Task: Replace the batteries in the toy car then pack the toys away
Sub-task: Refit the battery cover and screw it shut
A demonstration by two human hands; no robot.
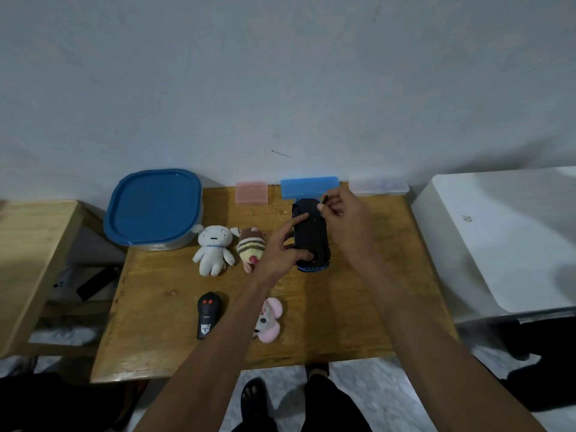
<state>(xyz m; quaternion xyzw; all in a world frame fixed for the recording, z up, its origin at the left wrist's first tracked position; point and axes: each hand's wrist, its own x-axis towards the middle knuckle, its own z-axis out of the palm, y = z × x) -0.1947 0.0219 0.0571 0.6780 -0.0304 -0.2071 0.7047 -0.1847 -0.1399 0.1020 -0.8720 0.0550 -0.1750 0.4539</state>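
A blue toy car [311, 238] lies upside down on the wooden table [174, 344], its black underside facing up. My left hand [285, 244] grips the car's left side, thumb near the rear and index finger stretched onto the underside. My right hand [346, 210] pinches a thin dark tool, probably a screwdriver [324, 201], with its tip at the car's far end. A black remote [208, 314] lies at the front left. Three plush toys lie about: a white one [212, 249], a striped one [251, 247] and a pink one [269, 319].
A container with a blue lid [154, 208] stands at the back left. Along the wall stand a pink box [252, 192], a blue box [308, 186] and a clear box [378, 186]. A white appliance [498, 232] flanks the table's right; another wooden table [34, 244] is left.
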